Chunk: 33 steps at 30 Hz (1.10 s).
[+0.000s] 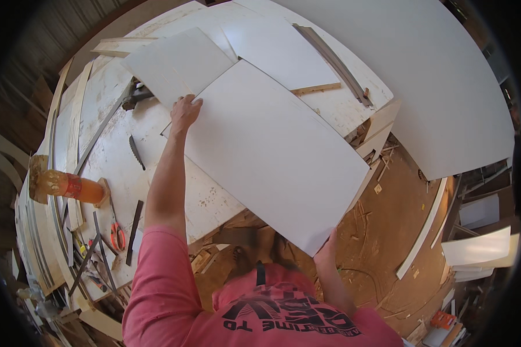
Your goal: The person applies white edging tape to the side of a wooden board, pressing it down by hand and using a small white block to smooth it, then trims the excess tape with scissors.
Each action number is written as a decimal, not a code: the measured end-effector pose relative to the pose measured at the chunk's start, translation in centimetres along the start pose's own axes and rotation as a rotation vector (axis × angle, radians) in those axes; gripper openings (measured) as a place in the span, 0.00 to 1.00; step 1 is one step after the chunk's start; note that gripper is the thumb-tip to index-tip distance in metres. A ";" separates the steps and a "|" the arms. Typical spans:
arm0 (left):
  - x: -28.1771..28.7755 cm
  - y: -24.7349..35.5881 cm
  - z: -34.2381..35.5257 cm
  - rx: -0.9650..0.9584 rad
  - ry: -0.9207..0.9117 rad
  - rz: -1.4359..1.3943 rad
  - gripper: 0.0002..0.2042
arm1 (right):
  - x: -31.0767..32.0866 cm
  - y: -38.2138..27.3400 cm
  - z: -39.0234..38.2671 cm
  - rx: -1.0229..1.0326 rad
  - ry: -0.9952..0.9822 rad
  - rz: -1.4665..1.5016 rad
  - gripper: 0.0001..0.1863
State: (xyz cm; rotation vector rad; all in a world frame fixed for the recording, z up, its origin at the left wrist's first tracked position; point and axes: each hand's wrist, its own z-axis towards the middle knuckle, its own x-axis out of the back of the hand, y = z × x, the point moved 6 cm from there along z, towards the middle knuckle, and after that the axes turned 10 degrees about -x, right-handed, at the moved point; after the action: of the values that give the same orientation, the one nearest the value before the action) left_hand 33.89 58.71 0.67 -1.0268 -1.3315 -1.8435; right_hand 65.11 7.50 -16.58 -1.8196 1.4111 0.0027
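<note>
A large white rectangular panel (272,150) lies slanted in front of me, its far part over the worktable (208,199) and its near right corner out past the table edge. My left hand (185,113) is closed at the panel's left edge, fingers curled on its rim. With my right hand (326,253) I grip the near right corner from the side; the fingers under the panel are hidden. Just beyond my left hand, a second, greyish-white board (179,61) lies on the table, touching or nearly touching the panel's edge.
Left on the table are a bottle of orange liquid (78,186), red-handled scissors or pliers (117,236), dark strips (134,231) and a serrated blade (136,152). Long trim strips (333,61) lie at the back. A huge white sheet (428,87) stands right. Offcuts litter the brown floor (359,248).
</note>
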 end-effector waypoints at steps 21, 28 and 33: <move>19.2 -20.5 -53.2 0.580 0.829 0.054 0.15 | 4.1 -3.0 1.2 -0.102 -0.182 -0.753 0.29; 24.0 -29.7 -60.6 0.849 0.651 0.312 0.16 | -0.4 -3.9 -4.6 -0.166 0.096 -0.708 0.35; 24.0 -33.7 -57.2 0.886 0.466 0.430 0.16 | 3.0 -7.8 -3.9 0.057 0.289 -0.938 0.37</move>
State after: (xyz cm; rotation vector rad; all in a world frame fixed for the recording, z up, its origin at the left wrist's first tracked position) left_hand -19.14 12.42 -4.54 -0.3310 -1.2909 -0.9107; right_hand 70.81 3.11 -10.76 -2.3267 0.5966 -0.7904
